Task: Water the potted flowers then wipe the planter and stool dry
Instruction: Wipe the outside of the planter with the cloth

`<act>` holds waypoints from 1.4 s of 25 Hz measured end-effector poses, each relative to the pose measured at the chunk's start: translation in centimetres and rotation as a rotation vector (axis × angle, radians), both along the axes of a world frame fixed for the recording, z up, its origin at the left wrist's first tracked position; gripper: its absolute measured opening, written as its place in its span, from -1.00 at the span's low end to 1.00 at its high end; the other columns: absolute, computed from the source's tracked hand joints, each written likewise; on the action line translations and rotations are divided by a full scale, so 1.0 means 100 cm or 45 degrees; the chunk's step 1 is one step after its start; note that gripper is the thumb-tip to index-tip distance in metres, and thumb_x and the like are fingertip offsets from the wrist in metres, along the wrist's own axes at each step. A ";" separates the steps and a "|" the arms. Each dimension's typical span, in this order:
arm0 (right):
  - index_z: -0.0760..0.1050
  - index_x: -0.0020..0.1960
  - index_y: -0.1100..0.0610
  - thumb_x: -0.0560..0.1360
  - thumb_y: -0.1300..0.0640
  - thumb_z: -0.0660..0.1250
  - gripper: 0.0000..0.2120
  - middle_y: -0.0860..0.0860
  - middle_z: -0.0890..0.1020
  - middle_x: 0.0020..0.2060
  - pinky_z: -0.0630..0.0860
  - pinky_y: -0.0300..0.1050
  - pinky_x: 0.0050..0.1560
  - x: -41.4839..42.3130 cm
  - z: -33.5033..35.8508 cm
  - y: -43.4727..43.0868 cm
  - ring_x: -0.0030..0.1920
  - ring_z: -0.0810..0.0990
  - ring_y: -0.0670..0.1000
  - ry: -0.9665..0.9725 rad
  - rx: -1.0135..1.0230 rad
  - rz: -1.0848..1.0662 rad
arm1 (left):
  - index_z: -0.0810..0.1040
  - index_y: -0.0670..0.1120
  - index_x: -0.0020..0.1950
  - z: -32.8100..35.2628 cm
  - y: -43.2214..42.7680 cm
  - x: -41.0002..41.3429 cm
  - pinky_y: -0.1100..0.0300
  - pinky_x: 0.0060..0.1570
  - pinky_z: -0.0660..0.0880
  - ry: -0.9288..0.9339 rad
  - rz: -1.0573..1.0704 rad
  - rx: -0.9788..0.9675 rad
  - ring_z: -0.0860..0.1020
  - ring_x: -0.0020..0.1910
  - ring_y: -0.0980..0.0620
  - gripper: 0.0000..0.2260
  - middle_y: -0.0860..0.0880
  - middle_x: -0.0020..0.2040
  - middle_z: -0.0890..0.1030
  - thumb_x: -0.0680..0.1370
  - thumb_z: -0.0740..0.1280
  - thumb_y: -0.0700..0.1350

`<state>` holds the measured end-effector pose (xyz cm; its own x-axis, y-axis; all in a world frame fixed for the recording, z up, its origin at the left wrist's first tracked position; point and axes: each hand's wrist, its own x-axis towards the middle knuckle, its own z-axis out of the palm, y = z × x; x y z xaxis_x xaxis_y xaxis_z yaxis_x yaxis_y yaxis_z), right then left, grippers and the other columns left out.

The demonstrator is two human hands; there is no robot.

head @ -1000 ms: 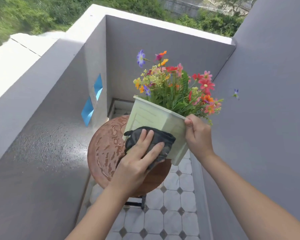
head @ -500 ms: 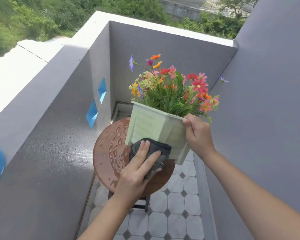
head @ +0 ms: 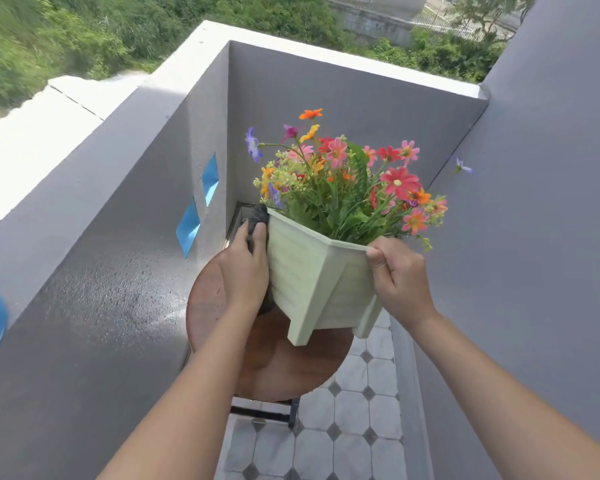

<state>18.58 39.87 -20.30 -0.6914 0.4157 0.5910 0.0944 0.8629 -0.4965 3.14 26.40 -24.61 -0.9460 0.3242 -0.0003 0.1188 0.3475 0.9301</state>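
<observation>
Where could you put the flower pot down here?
The stool top is bare under and in front of the planter, which the right hand holds up by its rim. The stool's left edge is crowded by the left hand pressing a cloth to the planter's side. The tiled floor nearer you is free too.

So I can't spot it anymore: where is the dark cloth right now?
The cloth is under the left hand, pressed against the planter's left side, above the stool.
</observation>
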 end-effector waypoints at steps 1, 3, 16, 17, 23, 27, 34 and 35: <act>0.37 -0.33 0.23 0.60 -0.11 -0.06 -0.47 -0.07 0.34 -0.40 0.15 -0.32 -0.32 0.000 0.000 -0.001 -0.35 0.22 -0.17 0.006 -0.002 -0.005 | 0.55 -0.18 0.16 0.000 0.000 -0.009 -0.04 0.13 0.42 -0.108 -0.041 0.014 0.52 0.12 -0.21 -0.58 -0.20 0.04 0.63 0.58 0.14 0.12; 0.38 -0.33 0.24 0.60 -0.11 -0.06 -0.46 -0.08 0.33 -0.39 0.21 -0.39 -0.30 0.001 0.000 -0.001 -0.35 0.22 -0.17 0.032 -0.017 -0.008 | 0.60 -0.01 0.07 -0.001 -0.007 -0.024 -0.10 0.16 0.47 -0.307 -0.227 0.123 0.58 0.08 -0.11 -0.56 -0.03 -0.03 0.66 0.48 0.19 0.29; 0.45 0.20 0.09 0.62 -0.04 -0.06 -0.62 -0.07 0.52 0.00 0.30 -0.51 0.08 0.017 -0.018 0.011 0.01 0.50 -0.06 -0.208 -0.040 0.204 | 0.57 -0.01 0.04 0.006 -0.064 -0.004 0.35 -0.16 0.53 -0.324 -0.389 0.601 0.63 -0.11 0.20 -0.69 0.16 -0.13 0.70 0.38 0.46 -0.30; 0.43 0.23 0.08 0.62 0.00 -0.03 -0.65 -0.08 0.51 0.02 0.29 -0.50 0.10 0.020 -0.016 0.010 0.04 0.50 -0.06 -0.245 -0.051 0.213 | 0.58 0.00 0.04 0.007 -0.065 0.000 0.33 -0.14 0.53 -0.306 -0.364 0.581 0.63 -0.11 0.20 -0.69 0.16 -0.12 0.70 0.38 0.46 -0.29; 0.40 0.27 0.01 0.33 0.18 0.13 -0.50 -0.05 0.51 0.14 0.31 -0.29 0.24 0.042 0.013 -0.035 0.21 0.44 -0.03 -0.393 -0.181 0.138 | 0.57 0.12 0.10 0.010 -0.064 0.023 0.10 0.10 0.53 -0.153 -0.273 0.257 0.60 0.03 0.17 -0.56 0.13 0.00 0.66 0.28 0.53 0.18; 0.33 0.37 -0.08 0.38 -0.11 0.08 -0.44 -0.07 0.58 0.16 0.39 -0.12 0.10 0.038 0.043 -0.062 0.16 0.49 0.06 -0.837 0.062 -0.101 | 0.58 -0.09 0.10 0.027 -0.060 0.044 0.61 -0.24 0.34 -0.023 -0.288 0.252 0.49 -0.19 0.54 -0.70 0.29 -0.18 0.58 0.39 0.51 -0.15; 0.57 -0.19 0.08 0.49 -0.08 0.06 -0.63 -0.03 0.64 -0.41 0.48 -0.14 -0.31 0.014 0.034 -0.082 -0.43 0.59 0.07 -0.748 0.414 -0.484 | 0.55 0.06 0.15 0.029 -0.067 0.069 0.63 -0.11 0.30 0.099 -0.104 0.226 0.50 -0.05 0.46 -0.64 0.37 -0.11 0.57 0.39 0.51 -0.05; 0.53 -0.25 0.11 0.50 -0.05 0.05 -0.63 -0.02 0.62 -0.42 0.43 -0.12 -0.32 0.013 0.030 -0.078 -0.44 0.57 0.10 -0.655 0.350 -0.419 | 0.56 0.03 0.18 0.028 -0.068 0.072 0.62 -0.08 0.31 0.129 -0.069 0.208 0.51 -0.03 0.45 -0.62 0.28 -0.05 0.60 0.39 0.50 -0.02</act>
<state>19.92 32.05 -17.28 -0.7762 0.5346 0.3342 0.5405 0.8372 -0.0838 10.32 19.63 -21.78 -0.9196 0.3626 0.1509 0.2294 0.1838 0.9558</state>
